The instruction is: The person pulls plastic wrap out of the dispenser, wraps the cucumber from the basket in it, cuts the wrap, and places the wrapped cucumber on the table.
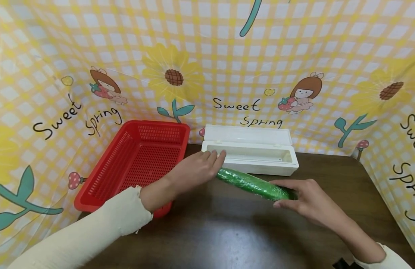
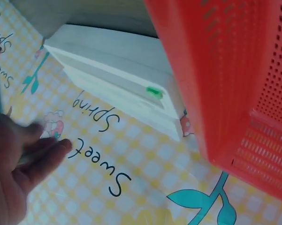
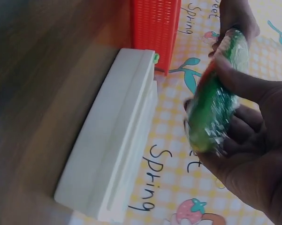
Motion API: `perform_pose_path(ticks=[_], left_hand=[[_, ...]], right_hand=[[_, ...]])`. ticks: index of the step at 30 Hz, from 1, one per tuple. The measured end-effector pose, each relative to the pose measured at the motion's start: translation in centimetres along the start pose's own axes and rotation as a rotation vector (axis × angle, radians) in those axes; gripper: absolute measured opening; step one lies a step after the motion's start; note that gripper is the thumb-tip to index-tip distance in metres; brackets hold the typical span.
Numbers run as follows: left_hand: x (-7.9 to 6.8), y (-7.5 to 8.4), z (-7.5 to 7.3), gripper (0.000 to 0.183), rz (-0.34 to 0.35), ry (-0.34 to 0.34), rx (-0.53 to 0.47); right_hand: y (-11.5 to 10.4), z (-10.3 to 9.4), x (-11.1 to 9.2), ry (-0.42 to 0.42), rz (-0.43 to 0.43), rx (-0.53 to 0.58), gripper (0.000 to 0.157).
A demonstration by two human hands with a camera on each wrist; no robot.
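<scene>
A green cucumber [image 1: 251,185] wrapped in shiny clear plastic film is held up above the table, tilted, in front of the white box. My right hand [image 1: 306,200] grips its near right end, thumb on one side and fingers on the other; the right wrist view shows this cucumber [image 3: 216,103] across the fingers. My left hand [image 1: 195,168] is at the far left end, covering the tip. In the left wrist view the left hand [image 2: 14,164] is blurred, and whether it pinches film is unclear. Behind, the long white box [image 1: 261,166] stands with its lid [image 1: 247,135] raised.
A red perforated plastic basket [image 1: 131,168] stands at the left, beneath my left forearm. Inside one end of the box sits a small green piece [image 2: 155,92]. The brown table [image 1: 227,231] meets a yellow checked cloth [image 1: 227,74] hanging at the back and sides.
</scene>
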State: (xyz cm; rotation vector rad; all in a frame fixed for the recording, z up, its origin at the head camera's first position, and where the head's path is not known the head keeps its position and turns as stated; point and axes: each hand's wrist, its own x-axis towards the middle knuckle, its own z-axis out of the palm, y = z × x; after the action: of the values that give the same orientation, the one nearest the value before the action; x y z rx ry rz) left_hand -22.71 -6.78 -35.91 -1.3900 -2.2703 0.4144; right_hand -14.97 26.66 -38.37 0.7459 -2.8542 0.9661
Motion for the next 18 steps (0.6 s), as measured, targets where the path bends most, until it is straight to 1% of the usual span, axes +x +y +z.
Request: perform_pose_path(ticks=[2, 3, 5, 6, 7, 9, 10, 12, 13, 14, 16, 17, 18], left_hand=[[0.1, -0.1, -0.1, 0.083, -0.062, -0.101, -0.228], [0.2, -0.1, -0.2, 0.090, -0.102, -0.152, -0.355], [0.3, -0.1, -0.5, 0.096, -0.192, -0.240, -0.604], [0.4, -0.2, -0.6, 0.097, -0.228, -0.270, -0.703], [0.4, -0.2, -0.8, 0.095, -0.249, -0.301, -0.771], [0.6, -0.2, -0.9, 0.088, -0.264, -0.370, -0.856], [0.7, -0.2, -0.9, 0.084, -0.255, -0.395, -0.878], [0.9, -0.1, -0.8, 0.077, -0.217, -0.418, -0.900], [1.1, 0.0, -0.7, 0.072, -0.196, -0.422, -0.908], [1.1, 0.0, -0.5, 0.067, -0.178, -0.420, -0.912], [1.3, 0.2, -0.3, 0.055, -0.147, -0.386, -0.901], [1.5, 0.3, -0.2, 0.049, -0.142, -0.367, -0.887], [1.6, 0.5, -0.2, 0.044, -0.136, -0.344, -0.865]], right_hand=[[0.1, 0.3, 0.1, 0.087, -0.074, -0.108, 0.052], [0.1, 0.4, 0.1, 0.137, -0.117, -0.174, 0.054], [0.1, 0.7, 0.2, 0.228, -0.213, -0.304, 0.060], [0.1, 0.8, 0.2, 0.263, -0.254, -0.357, 0.063], [0.0, 1.0, 0.2, 0.290, -0.290, -0.395, 0.064], [0.0, 1.1, 0.3, 0.333, -0.356, -0.444, 0.065], [0.0, 1.2, 0.3, 0.347, -0.381, -0.454, 0.057], [-0.1, 1.3, 0.3, 0.363, -0.413, -0.462, 0.041], [-0.2, 1.4, 0.3, 0.366, -0.421, -0.460, 0.035], [-0.2, 1.5, 0.3, 0.364, -0.428, -0.459, 0.036], [-0.3, 1.6, 0.2, 0.362, -0.436, -0.459, 0.049], [-0.3, 1.6, 0.2, 0.364, -0.439, -0.464, 0.051], [-0.3, 1.6, 0.2, 0.365, -0.442, -0.473, 0.043]])
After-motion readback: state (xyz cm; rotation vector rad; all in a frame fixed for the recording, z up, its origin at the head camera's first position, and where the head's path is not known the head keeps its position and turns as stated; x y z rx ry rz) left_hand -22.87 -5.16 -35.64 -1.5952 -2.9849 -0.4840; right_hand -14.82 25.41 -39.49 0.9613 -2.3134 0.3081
